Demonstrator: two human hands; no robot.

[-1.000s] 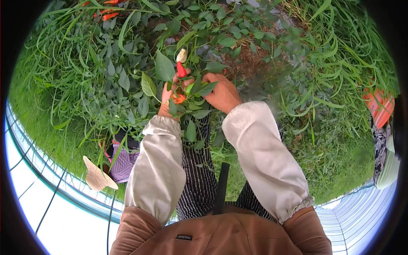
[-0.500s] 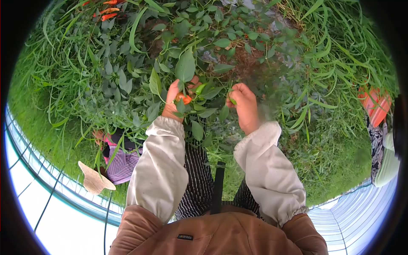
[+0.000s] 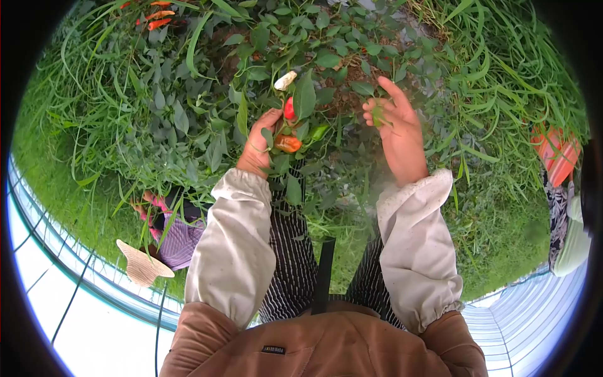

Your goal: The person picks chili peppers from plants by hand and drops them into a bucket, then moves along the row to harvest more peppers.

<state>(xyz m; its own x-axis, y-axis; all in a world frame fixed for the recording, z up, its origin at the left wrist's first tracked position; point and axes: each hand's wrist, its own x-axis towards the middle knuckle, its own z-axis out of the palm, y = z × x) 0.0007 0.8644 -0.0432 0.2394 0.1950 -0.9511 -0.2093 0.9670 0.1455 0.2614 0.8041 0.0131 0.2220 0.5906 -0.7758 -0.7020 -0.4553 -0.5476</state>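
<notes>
My left hand (image 3: 257,143) is curled at a leafy pepper plant (image 3: 304,97), its fingertips partly hidden by leaves. Against it rests an orange-brown pepper (image 3: 287,143), with a red pepper (image 3: 289,108) just above the fingertips. A green pepper (image 3: 319,132) hangs to the right of these, and a whitish, faded pepper (image 3: 285,80) shows higher up. My right hand (image 3: 401,135) is raised apart from the left, index finger stretched out. Its other fingers are bent round a small green pepper (image 3: 377,116), partly covered by them.
Several orange-red peppers (image 3: 159,19) lie at the upper left. Tall grass (image 3: 496,94) borders the plants. A person in a striped garment (image 3: 182,242) is at the left, near a straw hat (image 3: 144,264). Another person's clothing (image 3: 558,217) and a reddish bag-like thing (image 3: 556,156) show at the right.
My right hand has moved right and slightly up with the green pepper, its index finger now extended. At my left hand, the red and whitish peppers have come into view.
</notes>
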